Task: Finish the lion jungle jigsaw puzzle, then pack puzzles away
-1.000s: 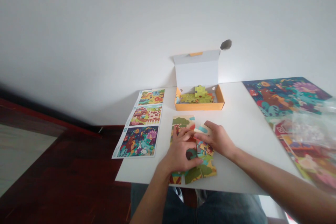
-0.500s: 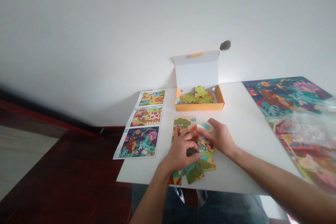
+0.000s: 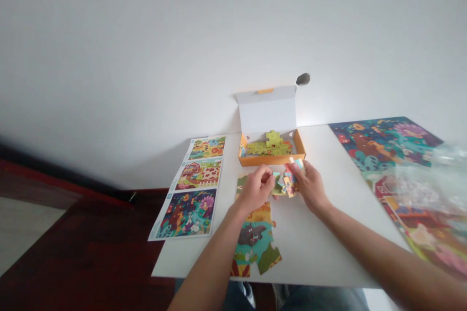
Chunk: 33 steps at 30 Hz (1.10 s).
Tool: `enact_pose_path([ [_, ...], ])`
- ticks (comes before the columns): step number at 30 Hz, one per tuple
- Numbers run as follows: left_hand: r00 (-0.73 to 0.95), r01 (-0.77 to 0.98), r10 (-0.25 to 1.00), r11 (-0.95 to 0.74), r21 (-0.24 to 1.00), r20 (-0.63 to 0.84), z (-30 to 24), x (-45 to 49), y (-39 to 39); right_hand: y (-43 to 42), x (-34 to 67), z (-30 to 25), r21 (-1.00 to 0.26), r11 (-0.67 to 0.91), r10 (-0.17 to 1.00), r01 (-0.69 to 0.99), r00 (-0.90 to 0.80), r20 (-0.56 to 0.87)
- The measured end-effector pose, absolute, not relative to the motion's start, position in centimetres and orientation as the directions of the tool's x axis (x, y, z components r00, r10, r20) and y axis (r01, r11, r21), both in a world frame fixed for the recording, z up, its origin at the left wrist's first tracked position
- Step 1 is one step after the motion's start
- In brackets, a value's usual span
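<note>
My right hand (image 3: 310, 183) grips several loose jigsaw puzzle pieces (image 3: 289, 183) in a fanned bunch, with its thumb on top. The left hand (image 3: 258, 185) is closed, its thumb and fingers pinched at the left edge of a green puzzle piece (image 3: 276, 185) beside that bunch. Both hands are held above the white table. Below and left of them lies a partly joined puzzle (image 3: 253, 234), showing a grey rhinoceros in blue water. Its upper part is partly covered by my left hand.
An orange box (image 3: 272, 160) with its lid up holds green puzzle pieces (image 3: 273, 139). A sheet with three pictures (image 3: 215, 188) overhangs the table's left edge. At right are a dark finished puzzle (image 3: 386, 141), a farm puzzle (image 3: 408, 223) and clear plastic bags (image 3: 426, 187).
My hands have risen off the puzzle. The bunch of pieces is now in my right hand, uncovering the rhinoceros and the bare table to its right. The camera view has tilted up slightly.
</note>
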State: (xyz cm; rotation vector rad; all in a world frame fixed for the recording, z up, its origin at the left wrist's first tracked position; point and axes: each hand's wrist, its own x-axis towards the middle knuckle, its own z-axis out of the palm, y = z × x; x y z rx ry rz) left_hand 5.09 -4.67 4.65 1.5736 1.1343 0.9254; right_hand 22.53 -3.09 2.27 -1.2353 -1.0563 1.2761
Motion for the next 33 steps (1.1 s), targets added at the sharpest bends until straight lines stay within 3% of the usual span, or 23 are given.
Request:
enact_pose_path([
  [4,0.238,0.002,0.971,0.01,1.0,-0.01,2.8,6.1,-4.3,-3.2,22.2,2.7,-0.999,0.048,0.997,0.008,0.066,0.048],
  [12,0.262,-0.042,0.965,0.004,0.999,0.007,3.8,5.6,-4.5,-3.8,22.3,2.7,-0.958,0.08,0.997,0.276,-0.044,0.071],
  [15,0.124,-0.031,0.992,-0.004,1.0,0.008,3.9,5.0,-4.1,-2.4,22.8,4.8,-0.948,0.099,0.994,0.303,0.003,0.105],
  [18,-0.09,-0.077,0.995,-0.04,0.996,0.033,3.7,4.4,-3.7,0.3,23.3,6.9,-0.972,0.088,0.989,0.217,0.097,0.111],
  [20,-0.186,-0.093,0.982,-0.053,0.994,0.035,3.6,3.9,-3.5,1.8,23.4,7.9,-0.982,0.088,0.994,0.169,0.048,0.097],
  [23,-0.247,-0.08,0.968,-0.07,0.994,0.048,3.5,3.2,-3.4,1.7,22.9,8.3,-0.924,0.213,0.974,0.317,0.002,0.225],
  [25,-0.288,-0.048,0.955,-0.086,0.995,0.069,3.4,2.7,-3.2,-0.1,22.1,8.1,-0.812,0.359,0.919,0.459,-0.022,0.394],
  [27,-0.363,0.033,0.927,-0.087,0.996,0.093,3.3,2.2,-3.0,-2.7,21.1,7.7,-0.694,0.516,0.849,0.502,-0.193,0.491],
  [29,-0.434,0.196,0.891,-0.051,0.979,0.134,3.0,1.6,-2.7,-5.4,20.3,7.1,-0.605,0.688,0.708,0.401,-0.557,0.435],
  [30,-0.446,0.308,0.88,-0.021,0.951,0.164,2.9,1.3,-2.6,-6.6,19.9,6.7,-0.572,0.756,0.583,0.318,-0.724,0.368],
  [31,-0.439,0.427,0.876,0.01,0.904,0.198,2.8,1.0,-2.5,-7.6,19.7,6.3,-0.539,0.812,0.439,0.225,-0.844,0.309],
  [33,-0.366,0.628,0.896,0.039,0.778,0.251,2.6,0.6,-2.5,-8.8,19.4,5.4,-0.519,0.846,0.276,0.121,-0.932,0.233],
])
